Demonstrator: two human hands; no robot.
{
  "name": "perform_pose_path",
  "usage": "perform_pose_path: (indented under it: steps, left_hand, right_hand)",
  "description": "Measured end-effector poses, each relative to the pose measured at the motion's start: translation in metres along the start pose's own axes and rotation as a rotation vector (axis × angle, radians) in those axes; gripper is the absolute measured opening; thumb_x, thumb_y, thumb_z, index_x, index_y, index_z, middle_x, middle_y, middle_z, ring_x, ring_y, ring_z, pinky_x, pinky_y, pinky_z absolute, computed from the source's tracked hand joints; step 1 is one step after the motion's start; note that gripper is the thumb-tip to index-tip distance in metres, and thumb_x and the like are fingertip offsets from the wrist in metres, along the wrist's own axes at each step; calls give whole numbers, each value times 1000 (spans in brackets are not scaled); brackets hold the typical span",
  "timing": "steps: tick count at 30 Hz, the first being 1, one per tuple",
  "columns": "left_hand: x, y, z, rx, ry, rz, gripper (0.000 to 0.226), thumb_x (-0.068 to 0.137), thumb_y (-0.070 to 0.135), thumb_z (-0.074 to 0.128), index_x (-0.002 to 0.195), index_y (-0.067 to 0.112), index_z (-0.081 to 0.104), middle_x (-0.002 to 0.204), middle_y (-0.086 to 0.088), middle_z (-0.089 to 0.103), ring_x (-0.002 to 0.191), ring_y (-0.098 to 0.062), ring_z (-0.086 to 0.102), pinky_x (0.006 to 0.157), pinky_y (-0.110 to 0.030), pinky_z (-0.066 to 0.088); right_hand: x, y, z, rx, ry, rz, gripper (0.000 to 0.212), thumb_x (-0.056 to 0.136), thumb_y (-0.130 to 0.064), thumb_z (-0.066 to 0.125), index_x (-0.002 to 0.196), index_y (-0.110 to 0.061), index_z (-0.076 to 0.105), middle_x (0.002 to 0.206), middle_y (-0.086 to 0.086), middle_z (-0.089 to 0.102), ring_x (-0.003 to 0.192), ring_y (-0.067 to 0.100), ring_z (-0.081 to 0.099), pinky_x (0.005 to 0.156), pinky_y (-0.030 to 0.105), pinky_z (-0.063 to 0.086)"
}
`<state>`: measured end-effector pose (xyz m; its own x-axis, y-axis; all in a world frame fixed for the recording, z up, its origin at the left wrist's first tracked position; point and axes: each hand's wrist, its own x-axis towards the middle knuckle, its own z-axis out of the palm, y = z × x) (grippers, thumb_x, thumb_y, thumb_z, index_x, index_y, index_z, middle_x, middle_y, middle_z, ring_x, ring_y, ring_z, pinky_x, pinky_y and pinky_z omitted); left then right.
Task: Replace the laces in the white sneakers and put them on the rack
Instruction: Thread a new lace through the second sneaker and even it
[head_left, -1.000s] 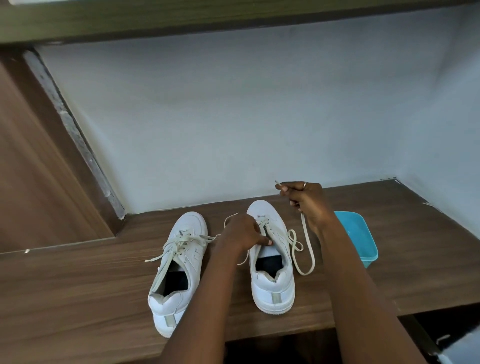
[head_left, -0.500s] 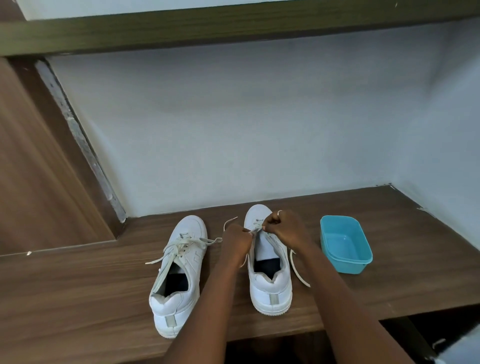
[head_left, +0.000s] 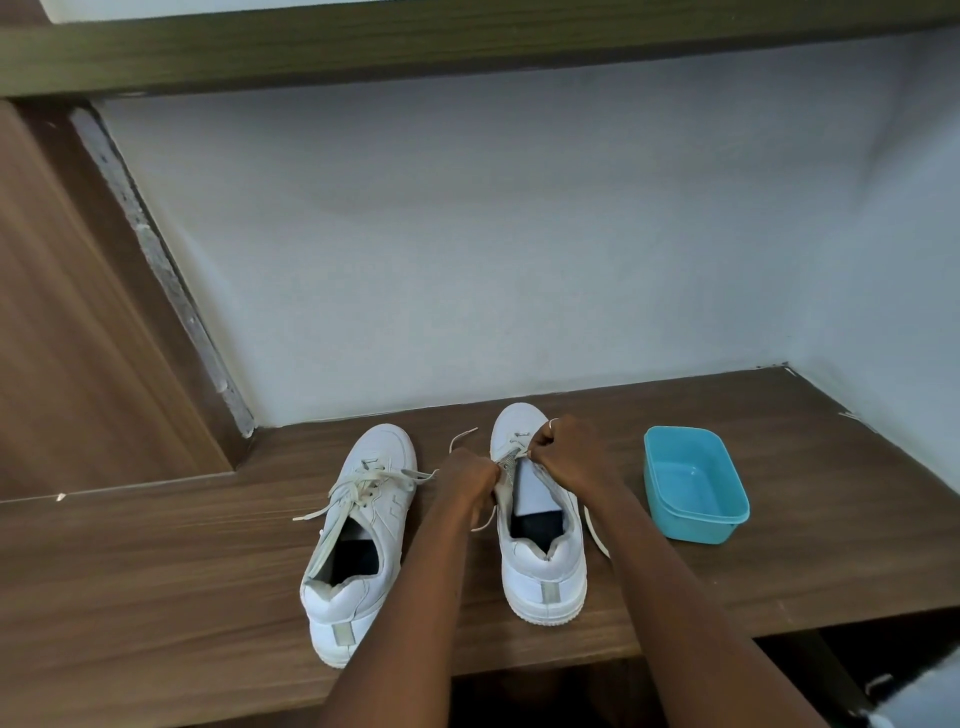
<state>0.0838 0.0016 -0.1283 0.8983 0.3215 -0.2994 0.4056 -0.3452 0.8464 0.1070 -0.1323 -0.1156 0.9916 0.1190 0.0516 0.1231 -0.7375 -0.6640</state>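
Two white sneakers stand side by side on the wooden shelf (head_left: 156, 571), toes toward the wall. The left sneaker (head_left: 358, 540) has its cream lace threaded, with loose ends trailing off both sides. Over the right sneaker (head_left: 540, 566) both hands work at the eyelets near the toe. My left hand (head_left: 467, 480) pinches the lace (head_left: 460, 439) at the shoe's left edge. My right hand (head_left: 563, 452), with a ring on one finger, pinches the lace at the tongue's top. A free lace end lies behind the left hand; another hangs right of the shoe.
A turquoise plastic tub (head_left: 693, 486) sits to the right of the right sneaker, with nothing in it. A white wall closes the back and right side. A wooden panel rises at the left, and a dark shelf edge runs overhead.
My right hand, which held a lace end up and to the right a second ago, has come down to the right sneaker's eyelets. The left hand stays at the shoe's left edge.
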Motion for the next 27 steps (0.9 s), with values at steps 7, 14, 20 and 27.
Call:
perform_pose_path:
  steps: [7, 14, 20, 27]
  left_hand:
    - [2, -2, 0, -74, -50, -26, 33, 86, -6, 51, 55, 4, 43, 58, -11, 41, 53, -17, 42, 51, -29, 35]
    - [0, 0, 4, -132, -20, -76, 37, 84, -10, 45, 52, 6, 37, 53, -9, 33, 48, -16, 33, 44, -26, 25]
    - [-2, 0, -1, -166, -59, -96, 35, 84, -11, 44, 53, 5, 41, 53, -8, 36, 47, -16, 36, 39, -22, 29]
    - [-5, 4, -5, -188, -94, -117, 28, 88, -8, 47, 63, 2, 49, 58, -11, 44, 48, -17, 44, 36, -21, 36]
  right_hand:
    - [-1, -1, -1, -24, -5, 23, 19, 85, -9, 52, 86, -4, 70, 90, 10, 68, 85, 22, 62, 76, 36, 52]
    - [-4, -7, 3, -35, -55, 1, 18, 84, -10, 51, 85, -7, 69, 91, 8, 67, 88, 24, 62, 78, 37, 52]
    - [-7, -13, 3, -70, -90, -68, 20, 86, -8, 53, 90, -10, 72, 98, 5, 69, 93, 21, 62, 76, 28, 47]
    - [-4, -12, 10, -176, -73, -101, 21, 88, -12, 49, 92, -14, 70, 103, 5, 67, 95, 23, 62, 79, 31, 49]
